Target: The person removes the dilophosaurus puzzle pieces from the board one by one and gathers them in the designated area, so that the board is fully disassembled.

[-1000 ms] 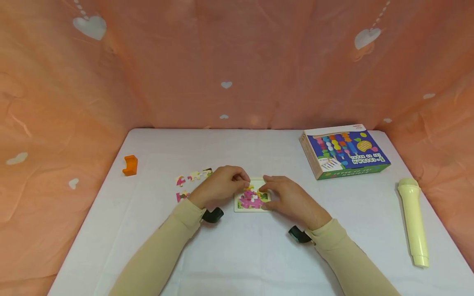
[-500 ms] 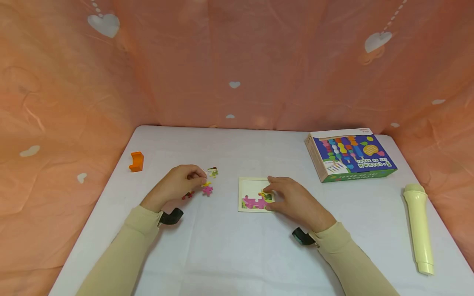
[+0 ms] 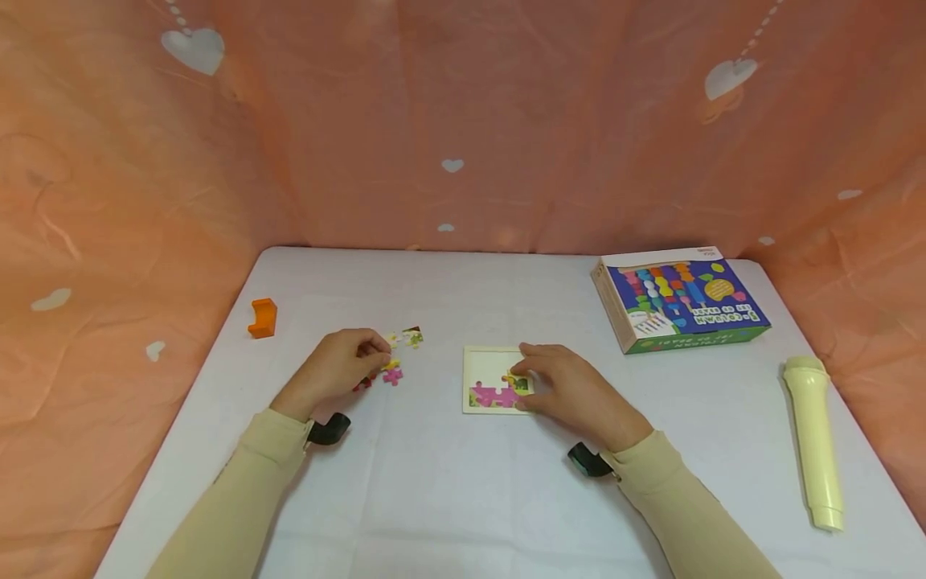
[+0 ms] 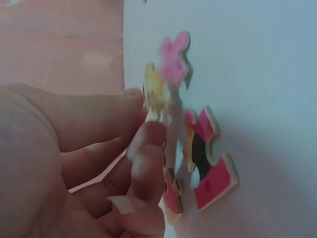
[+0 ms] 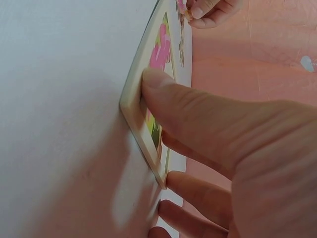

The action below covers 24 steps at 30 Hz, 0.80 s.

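Observation:
My left hand point(image 3: 334, 368) is over the loose jigsaw pieces on the left of the white table. Its thumb and forefinger pinch a jigsaw piece point(image 4: 154, 91) with yellow on it, near a pink part point(image 4: 174, 59). Beside the fingers lie a red-and-dark piece point(image 4: 217, 182) and, farther back, a pale green piece point(image 3: 413, 337). Others are partly hidden by the hand. My right hand point(image 3: 571, 390) grips the right side of the square puzzle tray point(image 3: 466, 382), thumb at the near corner. Pink and green pieces point(image 3: 492, 396) fill the tray's near part; its far left shows bare.
A colourful bead-set box point(image 3: 687, 301) lies at the back right. Near the right edge rests a pale yellow tube point(image 3: 813, 442). An orange curved block point(image 3: 263, 318) sits at the far left. Orange cloth point(image 3: 521, 121) hangs behind the table.
My left hand has moved from the tray leftward to the loose pieces, and the pink-and-yellow piece has left the tray with it. The right hand stays on the tray.

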### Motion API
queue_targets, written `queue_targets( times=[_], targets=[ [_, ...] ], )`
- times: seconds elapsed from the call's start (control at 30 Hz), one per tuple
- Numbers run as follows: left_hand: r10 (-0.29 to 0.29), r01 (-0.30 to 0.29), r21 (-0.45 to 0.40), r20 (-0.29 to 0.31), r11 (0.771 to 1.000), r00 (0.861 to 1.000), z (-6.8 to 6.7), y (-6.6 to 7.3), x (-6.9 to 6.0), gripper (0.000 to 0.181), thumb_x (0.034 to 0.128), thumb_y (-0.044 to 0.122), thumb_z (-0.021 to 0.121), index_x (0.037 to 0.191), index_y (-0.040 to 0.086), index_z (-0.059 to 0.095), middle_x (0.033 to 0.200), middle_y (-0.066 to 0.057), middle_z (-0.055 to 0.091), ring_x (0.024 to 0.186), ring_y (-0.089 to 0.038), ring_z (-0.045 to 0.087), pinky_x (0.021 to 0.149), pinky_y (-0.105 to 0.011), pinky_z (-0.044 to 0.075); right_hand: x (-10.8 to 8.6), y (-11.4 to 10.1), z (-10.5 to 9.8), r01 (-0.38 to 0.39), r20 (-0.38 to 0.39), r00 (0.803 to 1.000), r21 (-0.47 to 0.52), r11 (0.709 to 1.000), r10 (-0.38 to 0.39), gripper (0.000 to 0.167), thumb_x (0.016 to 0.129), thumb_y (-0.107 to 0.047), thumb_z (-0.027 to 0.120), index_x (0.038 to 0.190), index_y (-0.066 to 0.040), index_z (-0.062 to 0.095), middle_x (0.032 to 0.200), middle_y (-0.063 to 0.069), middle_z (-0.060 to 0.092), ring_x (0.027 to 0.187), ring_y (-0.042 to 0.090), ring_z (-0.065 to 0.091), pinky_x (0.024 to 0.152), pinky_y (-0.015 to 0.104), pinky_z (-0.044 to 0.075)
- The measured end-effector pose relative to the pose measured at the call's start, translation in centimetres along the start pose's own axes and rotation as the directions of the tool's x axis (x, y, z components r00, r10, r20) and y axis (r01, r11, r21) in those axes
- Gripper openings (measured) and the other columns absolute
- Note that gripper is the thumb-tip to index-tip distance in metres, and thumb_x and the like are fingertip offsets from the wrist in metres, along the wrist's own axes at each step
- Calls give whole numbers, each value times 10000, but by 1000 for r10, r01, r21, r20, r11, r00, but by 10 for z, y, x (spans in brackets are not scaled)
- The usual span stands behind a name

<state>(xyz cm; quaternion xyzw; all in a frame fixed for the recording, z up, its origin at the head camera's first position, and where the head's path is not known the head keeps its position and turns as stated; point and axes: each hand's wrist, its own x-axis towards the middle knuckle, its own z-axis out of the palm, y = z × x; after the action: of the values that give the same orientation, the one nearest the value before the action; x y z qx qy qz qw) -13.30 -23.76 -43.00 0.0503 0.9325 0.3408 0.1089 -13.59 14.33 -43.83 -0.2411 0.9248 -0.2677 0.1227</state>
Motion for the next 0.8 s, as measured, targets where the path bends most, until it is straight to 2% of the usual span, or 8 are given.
queue_targets(
  times=[0.17, 0.3, 0.43, 0.53, 0.67, 0.8],
  targets=[
    [41, -41, 1, -65, 999, 997, 2, 9, 2, 148, 1039, 204, 716, 1142, 110, 765, 968, -44, 732, 839, -180, 634, 780, -324, 525, 1, 1, 1, 8, -1, 1000, -12, 1000, -8, 403, 919, -300, 878, 1294, -197, 770, 1634, 64, 554, 1541, 333, 484, 1253, 551, 412],
    [98, -98, -10, -65, 995, 993, 13, 34, 11, 137, 1045, 220, 714, 1126, 124, 770, 988, -36, 739, 797, -172, 643, 745, -321, 540, 2, 0, 1, 3, -4, 1000, -12, 1000, -3, 449, 918, -301, 877, 1330, -185, 742, 1631, 56, 556, 1534, 323, 491, 1255, 543, 411],
    [149, -149, 0, 0, 989, 989, 37, 69, 26, 125, 1039, 241, 721, 1096, 148, 781, 966, 4, 736, 826, -152, 644, 788, -325, 544, 3, 1, -1, -9, -5, 1000, 2, 1000, 9, 517, 912, -287, 876, 1382, -161, 698, 1633, 47, 554, 1522, 314, 502, 1253, 536, 414],
    [190, -191, 9, 71, 981, 979, 60, 93, 39, 125, 1015, 232, 740, 1083, 139, 787, 947, 25, 735, 872, -139, 645, 830, -325, 549, 4, 1, -2, -12, -2, 1000, -1, 1000, 12, 570, 911, -296, 878, 1418, -134, 674, 1659, 72, 523, 1532, 331, 493, 1251, 545, 414],
    [226, -233, 26, 169, 972, 959, 84, 114, 52, 175, 965, 218, 789, 1096, 102, 793, 928, 21, 723, 848, -133, 637, 807, -304, 542, 4, 2, -3, -33, 9, 999, -13, 999, 33, 713, 908, -366, 884, 1504, -79, 617, 1710, 103, 448, 1571, 345, 446, 1263, 543, 400],
    [216, -232, 51, 218, 971, 952, 97, 126, 58, 232, 938, 244, 834, 1104, 87, 796, 908, -1, 683, 831, -147, 600, 757, -291, 498, 4, 3, -3, -38, 14, 999, -30, 999, 39, 820, 903, -402, 883, 1555, -27, 558, 1721, 121, 427, 1588, 354, 418, 1274, 538, 384]
  ],
)
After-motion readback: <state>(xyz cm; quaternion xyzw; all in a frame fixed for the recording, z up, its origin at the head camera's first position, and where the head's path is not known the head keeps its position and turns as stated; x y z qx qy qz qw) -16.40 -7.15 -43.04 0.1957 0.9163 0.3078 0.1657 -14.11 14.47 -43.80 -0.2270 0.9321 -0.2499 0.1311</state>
